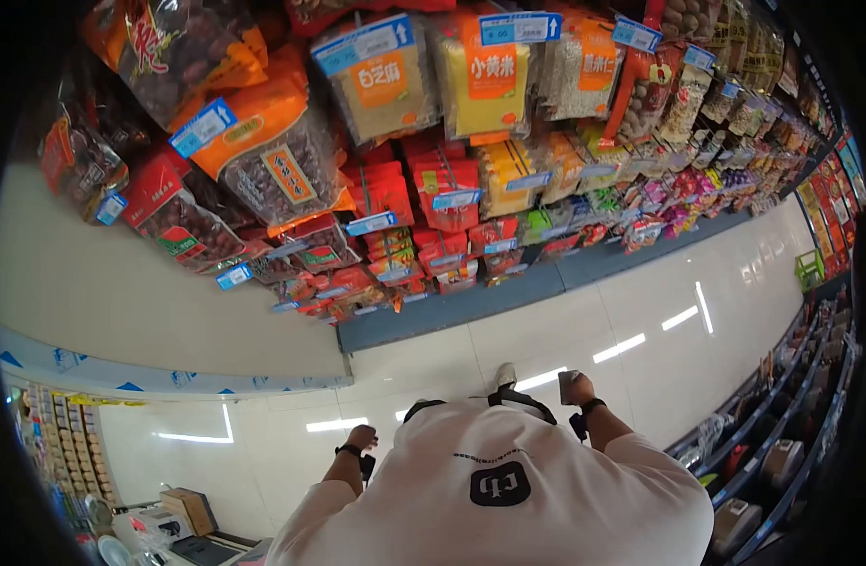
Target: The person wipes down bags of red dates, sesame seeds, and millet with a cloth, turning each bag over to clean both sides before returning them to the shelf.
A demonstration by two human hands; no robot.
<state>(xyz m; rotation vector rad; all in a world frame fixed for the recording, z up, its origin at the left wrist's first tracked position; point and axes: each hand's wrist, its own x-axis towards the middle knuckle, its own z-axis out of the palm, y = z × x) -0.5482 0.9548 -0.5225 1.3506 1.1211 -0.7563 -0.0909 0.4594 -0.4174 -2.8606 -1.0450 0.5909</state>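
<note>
My left hand [362,437] hangs beside my white T-shirt [556,481], fingers loosely curled, with nothing visible in it. A dark band with a small black device [367,465] sits on that wrist. On the other side, my right hand [580,389] is closed around a small, flat, dark grey object [567,383] whose kind I cannot make out. That wrist also wears a black band [593,405] and a black device. Both hands are over the floor, apart from the shelves.
Hanging bags of dried goods [376,80] with blue price tags fill the rack ahead, above a grey base [433,316]. Glossy tiled floor [631,302] runs alongside it. Dark shelves [773,453] stand at right; cardboard boxes [190,509] lie at lower left.
</note>
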